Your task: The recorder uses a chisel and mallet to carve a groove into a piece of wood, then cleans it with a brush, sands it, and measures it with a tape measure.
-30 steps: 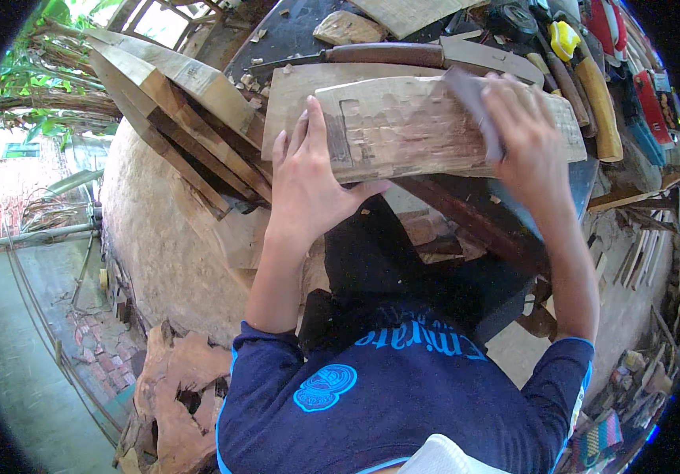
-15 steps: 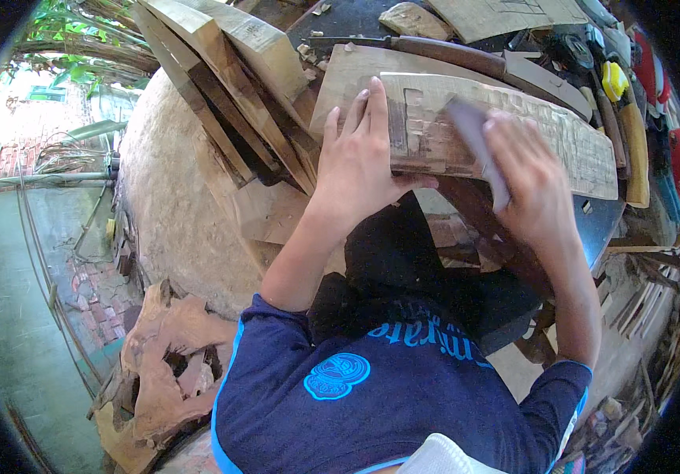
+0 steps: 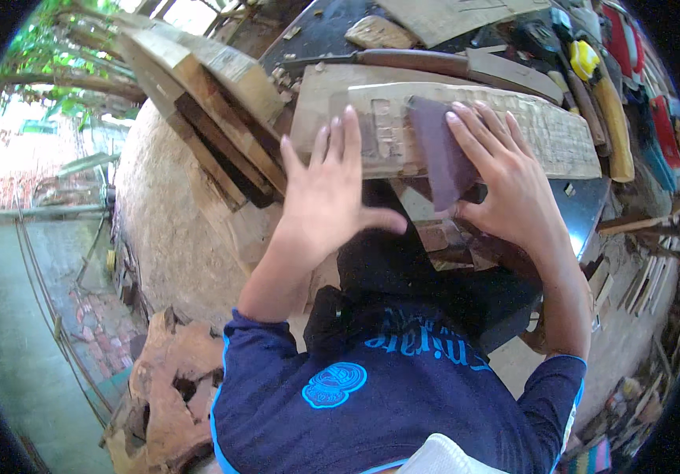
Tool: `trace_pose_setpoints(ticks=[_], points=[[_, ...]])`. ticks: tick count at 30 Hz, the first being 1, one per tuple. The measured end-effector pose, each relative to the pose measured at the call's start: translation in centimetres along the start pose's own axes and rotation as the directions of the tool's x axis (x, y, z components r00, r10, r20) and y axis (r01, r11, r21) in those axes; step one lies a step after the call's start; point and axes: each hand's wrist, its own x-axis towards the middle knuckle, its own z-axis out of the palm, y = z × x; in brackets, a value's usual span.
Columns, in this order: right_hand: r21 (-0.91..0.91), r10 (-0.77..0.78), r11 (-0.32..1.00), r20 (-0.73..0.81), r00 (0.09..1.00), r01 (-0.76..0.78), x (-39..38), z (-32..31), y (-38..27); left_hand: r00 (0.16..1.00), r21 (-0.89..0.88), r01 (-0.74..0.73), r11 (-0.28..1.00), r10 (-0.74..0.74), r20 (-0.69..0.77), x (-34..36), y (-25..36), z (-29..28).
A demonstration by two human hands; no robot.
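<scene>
A carved wooden board [image 3: 545,130] is lying in the upper centre to upper right of the frame, apparently over a plain board [image 3: 312,99]. The right hand [image 3: 514,182] is holding a purple-grey sheet [image 3: 438,154] between fingers and thumb, across the carved face. The left hand [image 3: 320,193] is spreading its fingers at the board's left end, gripping nothing; contact cannot be confirmed. Judgement: smoothing is appearing to be underway; the next move is calling for a steadied left end and even pressure.
</scene>
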Motion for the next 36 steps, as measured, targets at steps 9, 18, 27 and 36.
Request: trace_pose_setpoints(ticks=[9,18,27,36], points=[[0.090,0.513,0.856,-0.279,0.812,-0.510,-5.6,1.3,1.2,0.848,-0.123,-0.489,0.864,0.438,-0.298,4.1,6.2,-1.1],[0.114,0.580,0.794,-0.439,0.686,-0.598,-6.3,4.5,1.2,0.882,0.004,-0.451,0.893,0.446,-0.152,6.9,8.6,2.8],[0.151,0.590,0.795,-0.421,0.689,-0.587,-6.4,4.3,1.4,0.937,0.024,-0.331,0.943,0.331,-0.114,6.7,6.5,2.0],[0.150,0.602,0.787,-0.405,0.689,-0.599,-6.5,4.2,1.4,0.993,-0.075,0.086,0.994,-0.091,-0.072,7.3,3.5,1.9]])
